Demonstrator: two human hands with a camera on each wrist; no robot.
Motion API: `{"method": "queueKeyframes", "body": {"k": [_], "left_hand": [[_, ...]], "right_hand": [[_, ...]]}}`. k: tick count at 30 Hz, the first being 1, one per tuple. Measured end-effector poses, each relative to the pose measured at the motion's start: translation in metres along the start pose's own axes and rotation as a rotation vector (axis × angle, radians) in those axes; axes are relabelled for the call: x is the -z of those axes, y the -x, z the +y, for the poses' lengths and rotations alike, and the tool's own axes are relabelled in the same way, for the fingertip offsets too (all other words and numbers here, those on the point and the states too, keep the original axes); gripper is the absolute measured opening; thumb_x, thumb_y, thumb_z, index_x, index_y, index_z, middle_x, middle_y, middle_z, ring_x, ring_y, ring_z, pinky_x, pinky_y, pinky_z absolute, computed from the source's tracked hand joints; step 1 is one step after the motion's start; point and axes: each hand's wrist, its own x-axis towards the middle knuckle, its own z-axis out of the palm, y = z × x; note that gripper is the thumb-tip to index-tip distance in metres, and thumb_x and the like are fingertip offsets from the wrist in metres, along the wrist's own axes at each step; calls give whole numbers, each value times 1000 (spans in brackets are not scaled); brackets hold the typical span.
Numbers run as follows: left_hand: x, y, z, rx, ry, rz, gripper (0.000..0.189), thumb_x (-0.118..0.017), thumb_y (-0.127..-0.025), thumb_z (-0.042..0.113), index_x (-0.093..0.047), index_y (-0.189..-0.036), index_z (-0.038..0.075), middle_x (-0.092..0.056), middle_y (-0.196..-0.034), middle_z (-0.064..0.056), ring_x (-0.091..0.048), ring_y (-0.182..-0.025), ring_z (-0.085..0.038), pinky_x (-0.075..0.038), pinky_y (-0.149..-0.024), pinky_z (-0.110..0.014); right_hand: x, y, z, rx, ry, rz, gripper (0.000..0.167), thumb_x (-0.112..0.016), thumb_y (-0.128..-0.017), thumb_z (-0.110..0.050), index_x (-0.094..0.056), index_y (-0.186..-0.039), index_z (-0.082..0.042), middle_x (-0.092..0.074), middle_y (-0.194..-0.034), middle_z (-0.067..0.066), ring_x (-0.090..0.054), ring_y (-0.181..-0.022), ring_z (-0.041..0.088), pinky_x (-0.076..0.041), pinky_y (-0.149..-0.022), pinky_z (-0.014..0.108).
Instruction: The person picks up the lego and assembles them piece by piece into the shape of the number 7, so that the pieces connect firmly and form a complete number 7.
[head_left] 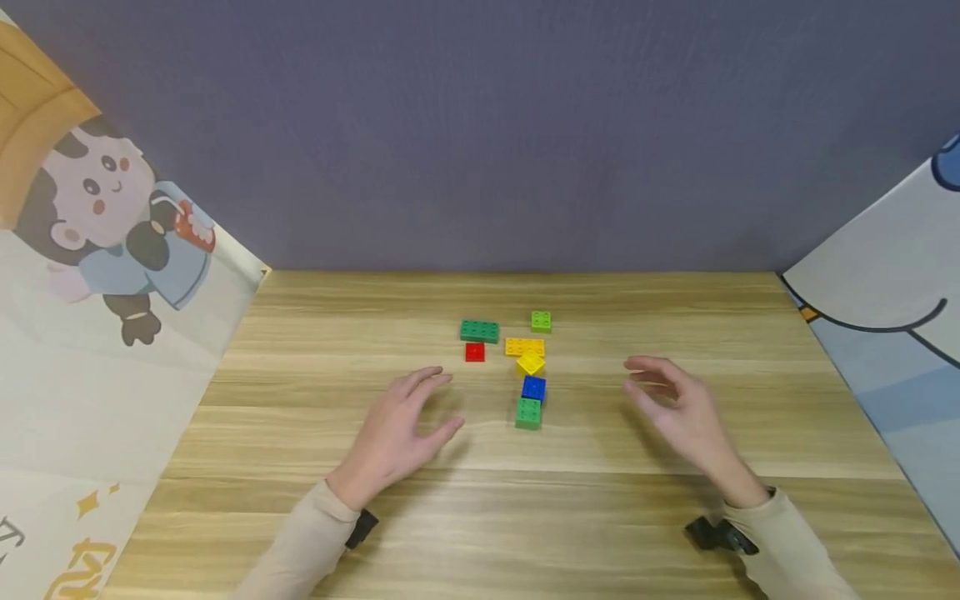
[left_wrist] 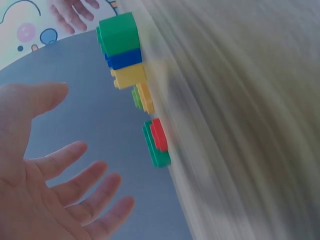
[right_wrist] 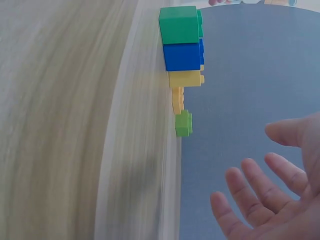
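Several toy building bricks lie on the wooden table. Nearest the person is a green square brick (head_left: 528, 413), with a blue brick (head_left: 534, 389) just behind it. Beyond these come a turned yellow square brick (head_left: 530, 363) and a longer yellow brick (head_left: 524, 347). A red brick (head_left: 475, 352) sits in front of a long dark green brick (head_left: 479, 331); a lime brick (head_left: 541, 322) stands farthest back. To the left of the bricks the left hand (head_left: 401, 429) hovers, fingers loosely spread and holding nothing. On the other side the right hand (head_left: 682, 412) is likewise unoccupied, fingers relaxed.
A grey-blue panel (head_left: 517, 142) rises along the table's back edge. Printed cartoon walls flank the wooden table (head_left: 495, 525), a figure (head_left: 112, 200) on the left one. Each wrist carries a black device, such as the right wrist camera (head_left: 720, 535).
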Motion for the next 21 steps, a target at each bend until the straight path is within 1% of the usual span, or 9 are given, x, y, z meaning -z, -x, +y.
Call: {"method": "queueKeyframes", "body": {"k": [4,8,14,17,21], "left_hand": [[-4,-2,5,-19,3,-26,63,-79,-95,45,-62,-147,13,-59,-155,-10,-57,-142,-35,-49,-115,-59],[-9,-4,10,-47,3,-46,62,-79,-95,44,-63,-146,13,-61,-154,-11,-58,-141,-35,-49,-116,-58],[-17,-8,14,-59,18,-80,61,-79,-96,44,-63,-146,13,-64,-151,-10,-61,-139,-32,-49,-116,-54],[-19,-10,17,-65,34,-92,60,-78,-96,44,-64,-146,13,-65,-150,-10,-62,-138,-32,-50,-116,-54],[-22,-14,21,-72,46,-99,59,-78,-97,44,-64,-146,13,-66,-149,-10,-62,-137,-32,-50,-116,-53]], "right_hand": [[-4,-2,-3,-3,-12,-20,32,-75,-99,-8,-71,-131,-4,-74,-129,16,-69,-108,-2,-53,-92,8],[-9,-4,-6,4,-7,-41,32,-75,-100,-9,-71,-131,-4,-75,-129,15,-70,-108,2,-55,-92,11],[-19,-6,-6,16,6,-67,30,-76,-98,-7,-72,-128,-3,-75,-127,16,-69,-104,0,-61,-92,23],[-25,-7,-6,11,25,-84,30,-76,-98,-7,-72,-128,-2,-76,-126,16,-72,-104,8,-63,-92,33],[-31,-8,-8,20,30,-102,31,-77,-97,-6,-72,-128,0,-76,-126,17,-75,-105,25,-64,-92,48]]}}
